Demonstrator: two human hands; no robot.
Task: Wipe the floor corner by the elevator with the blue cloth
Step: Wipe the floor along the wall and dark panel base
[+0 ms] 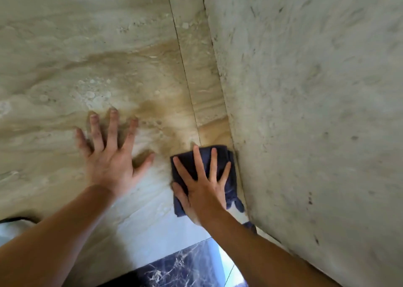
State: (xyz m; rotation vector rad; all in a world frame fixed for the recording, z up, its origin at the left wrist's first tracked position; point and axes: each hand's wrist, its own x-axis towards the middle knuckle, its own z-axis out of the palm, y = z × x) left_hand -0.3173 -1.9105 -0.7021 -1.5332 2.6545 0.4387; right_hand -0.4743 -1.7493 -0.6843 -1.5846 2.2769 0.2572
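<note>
A folded dark blue cloth (187, 162) lies flat on the beige marble floor (98, 68), right against the foot of the grey stone wall (316, 112). My right hand (202, 186) presses down on the cloth with its fingers spread, covering most of it. My left hand (109, 153) rests palm down on the bare floor to the left of the cloth, fingers apart and holding nothing. A thin joint line (185, 72) runs along the floor parallel to the wall and ends under the cloth.
The grey wall fills the right side and meets the floor along a dirty seam (220, 72). A dark blue veined marble strip (181, 267) lies at the bottom, between my forearms. A dark edge shows at the lower left (13, 219).
</note>
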